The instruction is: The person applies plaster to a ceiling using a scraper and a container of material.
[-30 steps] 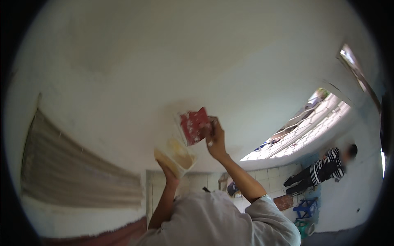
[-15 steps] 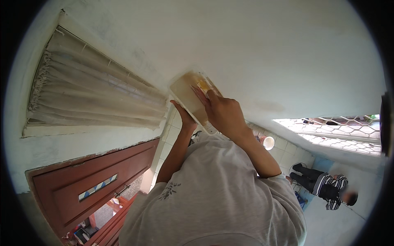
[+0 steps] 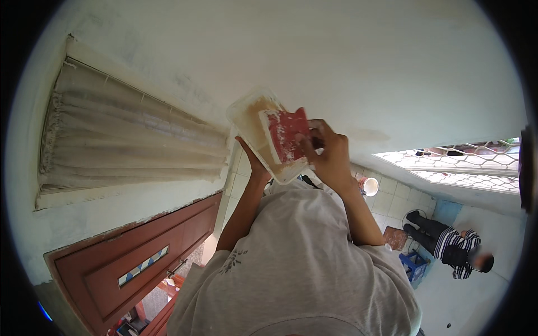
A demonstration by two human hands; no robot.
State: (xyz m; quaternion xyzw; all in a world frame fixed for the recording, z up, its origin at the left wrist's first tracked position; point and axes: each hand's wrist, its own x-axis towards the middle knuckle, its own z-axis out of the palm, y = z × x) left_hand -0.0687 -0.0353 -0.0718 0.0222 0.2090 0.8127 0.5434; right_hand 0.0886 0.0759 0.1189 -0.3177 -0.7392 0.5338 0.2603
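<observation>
My left hand (image 3: 256, 163) holds up a pale rectangular plastic tray (image 3: 252, 127); its thumb lies along the near left edge and the other fingers are hidden beneath. Beige residue coats the inside of the tray. In my right hand (image 3: 332, 155) is a red putty spreader (image 3: 290, 133), pinched by its right side. White putty is smeared over the spreader's face, thickest along its left edge. The spreader is over the tray's right half and hides part of the inside; whether it touches the tray, I cannot tell.
A pale wall (image 3: 381, 73) rises ahead, with a curtained window (image 3: 134, 131) and red-brown door (image 3: 140, 257) at left. A bucket (image 3: 368, 186) stands on the tiled floor. Another person (image 3: 448, 246) is at far right, near a blue stool (image 3: 413, 264) and a grilled window (image 3: 454, 162).
My right hand has turned and moved slightly right, so the spreader's red, putty-smeared face now shows. The tray stays in my left hand in nearly the same place.
</observation>
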